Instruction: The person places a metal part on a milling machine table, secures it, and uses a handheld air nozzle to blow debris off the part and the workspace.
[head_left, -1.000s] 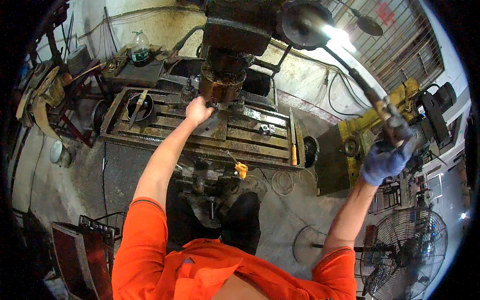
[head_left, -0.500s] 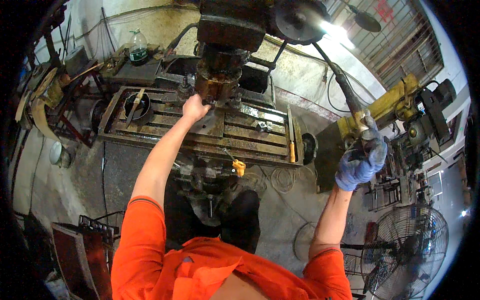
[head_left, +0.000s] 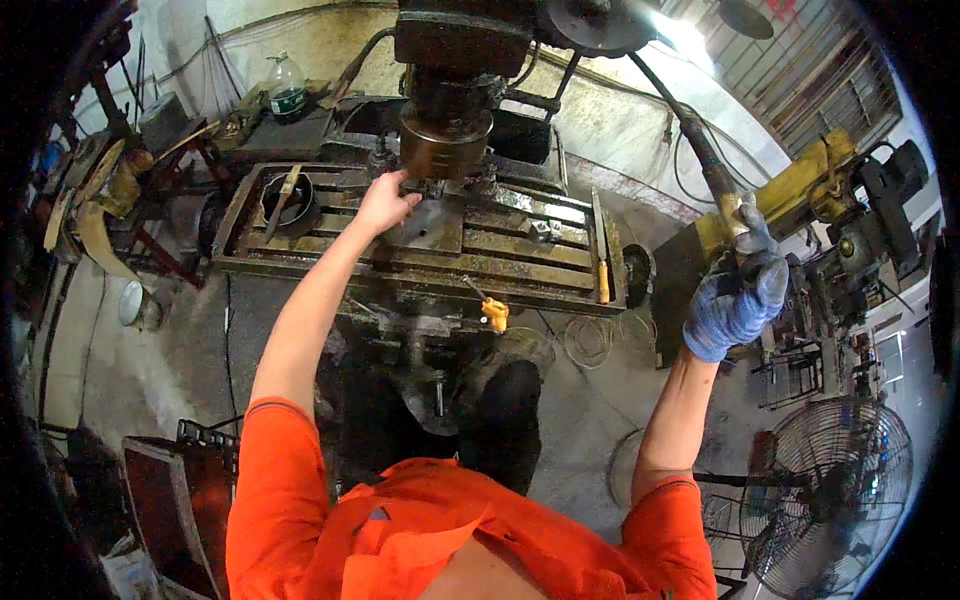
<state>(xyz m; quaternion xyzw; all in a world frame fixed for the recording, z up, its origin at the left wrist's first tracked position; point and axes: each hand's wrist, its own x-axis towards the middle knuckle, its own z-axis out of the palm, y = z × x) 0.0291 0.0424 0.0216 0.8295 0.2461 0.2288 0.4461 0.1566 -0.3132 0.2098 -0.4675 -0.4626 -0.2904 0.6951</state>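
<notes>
My bare left hand [head_left: 388, 203] is at the machine table, just below and left of the dark spindle [head_left: 445, 145]. Its thumb and forefinger are apart, and I see nothing held; the other fingers are partly hidden. Under the spindle, a flat metal plate [head_left: 428, 228] lies on the slotted table [head_left: 520, 272]. On the right, my right hand [head_left: 737, 300], in a blue-grey knit glove, is wrapped round the lower end of a long lever [head_left: 712, 170] that slants down from the machine head.
A black pot [head_left: 300, 212] with a brush [head_left: 284, 195] stands on the table's left. Small metal blocks [head_left: 543, 232] and a yellow-handled file [head_left: 602, 255] lie to the right. A yellow-handled tool [head_left: 494, 314] juts out in front. A fan [head_left: 830, 490] stands at lower right.
My left hand has shifted a little left relative to the spindle, its forefinger and thumb now farther apart. My right hand stays on the lever. The whole view has shifted slightly.
</notes>
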